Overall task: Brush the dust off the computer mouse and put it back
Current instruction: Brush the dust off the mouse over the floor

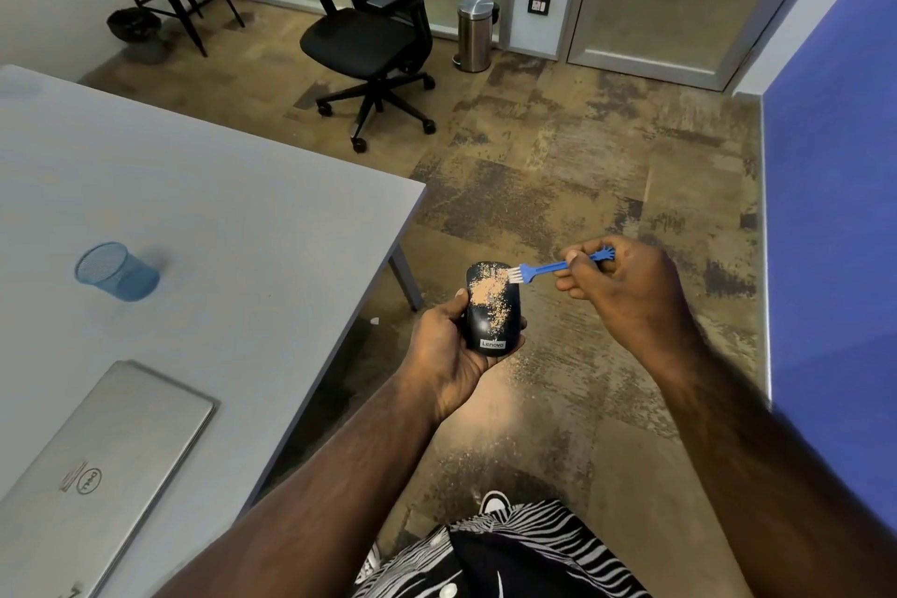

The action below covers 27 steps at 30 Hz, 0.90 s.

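Note:
A black computer mouse (490, 311) with tan dust across its top rests in my left hand (449, 350), held over the floor just right of the grey desk (218, 189). My right hand (626, 287) pinches the handle of a small blue brush (548, 267). The brush's white bristles touch the far right edge of the mouse. Some dust shows in the air below the mouse.
On the desk lie a closed silver laptop (97, 466) at the near left and a blue mesh cup (116, 272) on its side. A black office chair (373, 34) and a steel bin (475, 32) stand farther off. A blue partition (835, 209) runs along the right.

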Each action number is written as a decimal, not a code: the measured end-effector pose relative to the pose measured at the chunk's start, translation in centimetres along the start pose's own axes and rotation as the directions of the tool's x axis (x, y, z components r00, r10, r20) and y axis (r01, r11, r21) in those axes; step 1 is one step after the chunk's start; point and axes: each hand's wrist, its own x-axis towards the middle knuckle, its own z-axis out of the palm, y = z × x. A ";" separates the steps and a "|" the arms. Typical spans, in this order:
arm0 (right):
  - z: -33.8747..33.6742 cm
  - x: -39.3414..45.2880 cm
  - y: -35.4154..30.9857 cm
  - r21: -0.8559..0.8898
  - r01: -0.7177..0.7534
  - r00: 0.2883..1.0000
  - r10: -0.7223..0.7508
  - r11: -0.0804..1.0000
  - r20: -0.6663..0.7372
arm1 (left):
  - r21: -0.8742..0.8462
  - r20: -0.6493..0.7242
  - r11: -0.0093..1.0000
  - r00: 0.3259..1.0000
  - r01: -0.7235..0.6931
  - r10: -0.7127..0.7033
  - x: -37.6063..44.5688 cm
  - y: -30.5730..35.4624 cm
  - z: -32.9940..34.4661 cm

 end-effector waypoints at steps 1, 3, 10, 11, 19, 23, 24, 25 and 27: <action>0.1 0.0 0.0 -0.027 -0.001 1.000 0.001 1.000 0.006 | 0.006 0.003 1.000 1.000 0.000 0.000 0.0 0.0 0.0; -0.1 0.2 -0.1 -0.059 -0.007 1.000 0.006 0.998 -0.018 | 0.012 0.005 1.000 1.000 -0.001 0.001 0.0 -0.1 0.0; 0.1 0.1 -0.6 -0.118 0.046 0.999 -0.047 0.992 -0.004 | 0.032 0.009 0.999 1.000 0.004 -0.004 -0.1 -0.5 0.0; 0.0 0.2 -0.7 -0.131 0.038 0.999 -0.041 0.991 -0.026 | 0.031 0.009 1.000 1.000 0.005 -0.005 -0.2 -0.6 0.0; -0.1 0.3 -0.4 -0.137 0.051 0.998 -0.053 0.989 -0.016 | 0.040 0.008 0.999 1.000 0.004 -0.004 -0.4 -0.8 0.1; -0.3 0.3 -0.6 -0.084 0.054 0.998 -0.054 0.995 -0.008 | 0.040 0.014 0.999 1.000 0.004 -0.004 -0.5 -1.0 -0.1; -0.2 0.1 -0.6 -0.099 0.061 0.998 -0.060 0.993 0.016 | 0.042 0.016 0.999 1.000 0.003 -0.004 -0.5 -1.1 -0.1; 0.0 0.0 -0.6 -0.127 0.065 0.998 -0.062 0.990 0.027 | 0.045 0.016 0.999 1.000 0.003 -0.004 -0.4 -1.1 -0.1; 0.0 0.0 -0.6 -0.158 0.057 0.998 -0.057 0.986 0.007 | 0.050 0.012 0.999 1.000 0.006 -0.007 -0.4 -1.2 -0.1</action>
